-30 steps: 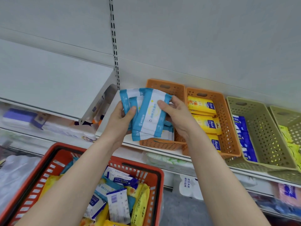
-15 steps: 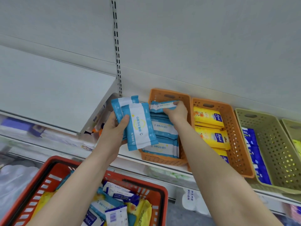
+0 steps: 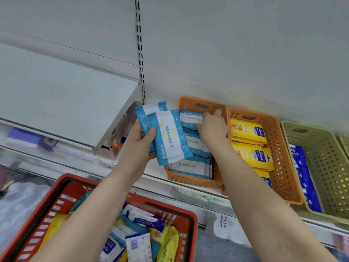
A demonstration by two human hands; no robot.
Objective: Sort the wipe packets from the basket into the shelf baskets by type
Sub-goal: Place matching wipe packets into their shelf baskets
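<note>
Two flat, glossy blue-and-white wipe packets [image 3: 170, 137] are gripped under the thumb of the left hand [image 3: 139, 146]; a third packet [image 3: 189, 118] is pinched by the right hand [image 3: 213, 127] inside the perforated orange plastic shelf basket [image 3: 188, 100].

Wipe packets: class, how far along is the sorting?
Done: yellow packets in the second orange basket. In hand: the left hand grips two blue-white packets; the right hand holds a third packet in the first orange basket. Left: mixed packets in the red basket.

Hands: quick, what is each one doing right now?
Left hand: holding blue packets.
Right hand: pinching a single packet inside the orange basket.
</note>
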